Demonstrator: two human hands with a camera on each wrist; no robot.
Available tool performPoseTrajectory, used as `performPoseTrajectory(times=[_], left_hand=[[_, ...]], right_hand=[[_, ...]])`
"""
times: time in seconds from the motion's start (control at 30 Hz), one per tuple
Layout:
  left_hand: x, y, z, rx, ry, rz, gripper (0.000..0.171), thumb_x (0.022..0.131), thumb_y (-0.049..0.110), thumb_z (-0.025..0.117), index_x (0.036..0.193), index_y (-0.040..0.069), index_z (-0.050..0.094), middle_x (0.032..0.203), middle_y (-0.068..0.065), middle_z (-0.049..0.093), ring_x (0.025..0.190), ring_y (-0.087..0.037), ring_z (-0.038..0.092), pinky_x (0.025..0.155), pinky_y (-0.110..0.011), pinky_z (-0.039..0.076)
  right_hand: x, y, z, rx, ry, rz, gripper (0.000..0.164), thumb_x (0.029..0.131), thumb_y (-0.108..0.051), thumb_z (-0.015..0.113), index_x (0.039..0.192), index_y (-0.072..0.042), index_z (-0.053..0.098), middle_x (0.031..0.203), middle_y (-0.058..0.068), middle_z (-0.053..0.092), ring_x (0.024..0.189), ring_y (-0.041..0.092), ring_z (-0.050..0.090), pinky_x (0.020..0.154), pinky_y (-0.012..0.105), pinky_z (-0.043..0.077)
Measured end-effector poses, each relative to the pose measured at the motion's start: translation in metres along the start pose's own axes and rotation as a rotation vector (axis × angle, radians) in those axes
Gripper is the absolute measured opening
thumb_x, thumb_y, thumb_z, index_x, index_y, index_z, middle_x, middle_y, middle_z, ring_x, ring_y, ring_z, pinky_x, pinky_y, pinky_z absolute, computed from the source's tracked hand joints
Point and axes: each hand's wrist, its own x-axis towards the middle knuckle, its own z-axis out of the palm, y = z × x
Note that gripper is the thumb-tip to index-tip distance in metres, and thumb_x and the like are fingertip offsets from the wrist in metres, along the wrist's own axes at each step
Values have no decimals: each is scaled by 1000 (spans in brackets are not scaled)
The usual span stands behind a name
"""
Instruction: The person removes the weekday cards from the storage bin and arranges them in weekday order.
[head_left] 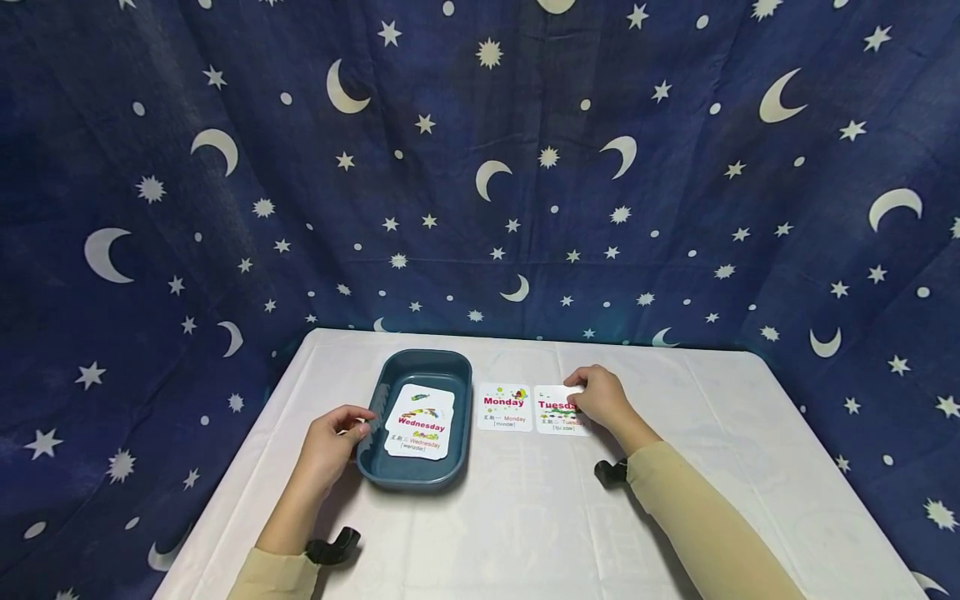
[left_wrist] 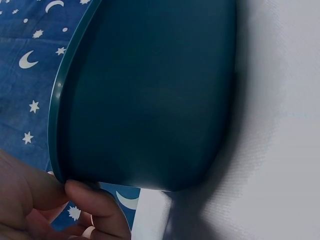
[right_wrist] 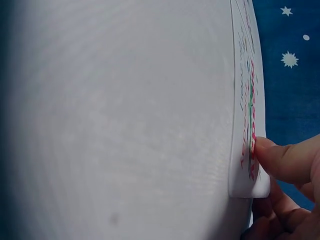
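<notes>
My left hand (head_left: 330, 446) holds the left rim of a dark teal tray (head_left: 415, 477), thumb and fingertips at its edge. From the left wrist view, that tray (left_wrist: 150, 100) shows its outer wall, with the pinching fingers at its lower corner. Inside the tray lies a small stack of white cards, a Wednesday card (head_left: 422, 421) on top. My right hand (head_left: 603, 398) pinches the right edge of a Tuesday card (head_left: 555, 421). In the right wrist view the thumb (right_wrist: 280, 157) lies on its printed face. A Monday card (head_left: 505, 408) sits directly left of it, face up.
A white cloth covers the table (head_left: 525, 533). Behind and around it hangs a dark blue curtain (head_left: 450, 200) with moons and stars. A black wrist mount (head_left: 335, 547) sits on the left wrist, and another black mount (head_left: 611, 473) on the right.
</notes>
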Motion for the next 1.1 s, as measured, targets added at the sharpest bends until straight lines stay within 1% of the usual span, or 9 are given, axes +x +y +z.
performPoseTrajectory(times=[0.23, 0.37, 0.53, 0.67, 0.87, 0.97, 1.1], left_hand=[[1, 0, 0, 1, -5, 6, 19, 102, -2, 66, 118, 1, 76, 96, -11, 65, 79, -21, 59, 57, -28, 55], [2, 1, 0, -2, -5, 12, 19, 102, -3, 65, 117, 0, 76, 95, -10, 65, 79, -21, 59, 57, -29, 55], [1, 1, 0, 2, -6, 15, 19, 102, -2, 65, 118, 1, 76, 96, -11, 67, 79, -20, 59, 57, -29, 55], [1, 1, 0, 4, -5, 15, 19, 102, -2, 66, 118, 1, 76, 97, -12, 67, 79, -19, 58, 57, -29, 55], [1, 1, 0, -1, -2, 16, 19, 102, -2, 66, 118, 0, 76, 95, -10, 66, 78, -18, 59, 57, -28, 54], [1, 0, 0, -2, -1, 18, 19, 102, -2, 67, 117, 1, 77, 94, -10, 66, 77, -18, 58, 57, -28, 54], [1, 0, 0, -2, 0, 20, 19, 101, -2, 67, 117, 1, 77, 94, -10, 66, 77, -18, 59, 57, -28, 55]], right_hand=[[-1, 0, -1, -42, 28, -22, 20, 83, -4, 87, 101, -8, 80, 106, 12, 67, 96, 27, 61, 94, 47, 51], [-1, 0, 1, -57, 30, -14, 24, 82, -5, 87, 105, -8, 79, 105, 12, 67, 97, 28, 62, 95, 48, 52], [0, -1, 0, -49, 34, -11, 31, 84, -7, 86, 113, -7, 76, 113, 14, 71, 106, 33, 65, 104, 53, 51], [-1, -5, 0, -36, 47, -27, 40, 87, -9, 84, 125, -6, 73, 121, 16, 73, 114, 35, 66, 108, 56, 50], [-3, -14, 2, -50, 52, -52, 55, 90, -15, 83, 141, -7, 64, 131, 16, 70, 123, 38, 60, 111, 58, 47], [-5, -21, 4, -55, 61, -50, 60, 91, -18, 83, 145, -9, 61, 138, 16, 68, 127, 40, 58, 111, 58, 46], [-11, -32, 8, -70, 81, -59, 66, 90, -22, 84, 149, -12, 58, 146, 17, 63, 132, 44, 55, 109, 62, 44]])
